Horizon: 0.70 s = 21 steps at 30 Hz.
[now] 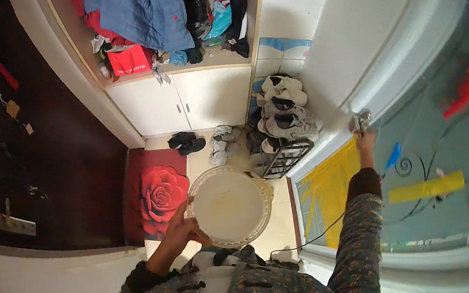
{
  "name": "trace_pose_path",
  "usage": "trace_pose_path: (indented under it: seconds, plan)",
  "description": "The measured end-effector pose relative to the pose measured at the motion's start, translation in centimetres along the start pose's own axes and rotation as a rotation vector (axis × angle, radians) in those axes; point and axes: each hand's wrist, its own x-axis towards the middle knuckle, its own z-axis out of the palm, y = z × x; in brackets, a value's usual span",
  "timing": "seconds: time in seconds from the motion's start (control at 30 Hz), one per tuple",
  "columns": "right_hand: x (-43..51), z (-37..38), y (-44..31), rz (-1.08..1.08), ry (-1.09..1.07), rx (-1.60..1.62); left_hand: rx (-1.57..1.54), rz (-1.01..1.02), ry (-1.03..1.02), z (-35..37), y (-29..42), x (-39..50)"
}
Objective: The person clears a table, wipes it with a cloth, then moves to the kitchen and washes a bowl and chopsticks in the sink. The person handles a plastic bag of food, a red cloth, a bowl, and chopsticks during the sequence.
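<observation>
My left hand (179, 232) grips the near-left rim of a round, pale plastic basin (272, 193). Cloudy liquid (230, 205) appears to fill the basin, which is held in front of my body. Stretched far out to the right, my right hand (366, 143) grasps a small greyish bunched thing (360, 120), probably a rag. It is against or very near the white door frame (348, 113); blur hides the exact contact. Just beyond that hand is a glass door panel (426, 143) with scroll patterns and strips of yellow and red tape.
Shoes (284, 117) are piled on a black metal rack (289, 159) by the wall. Black shoes (186, 142) and grey sneakers (223, 144) stand on the floor. A rose-printed mat (161, 194) lies before the dark door (55, 156). Clothes (140, 0) fill the cabinet shelf. A cable (321, 237) runs at right.
</observation>
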Motion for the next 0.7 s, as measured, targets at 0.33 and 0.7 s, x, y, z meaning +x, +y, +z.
trace_pose_path:
  seconds: [0.33,0.7]
  plan:
    - [3.2,9.4,3.6,0.062,-0.042,0.135,0.104,-0.185,-0.407,10.3,4.2,20.1]
    - [20.4,-2.0,24.1,0.202,-0.001,1.256,0.100,-0.295,-0.664,24.9,-0.4,31.7]
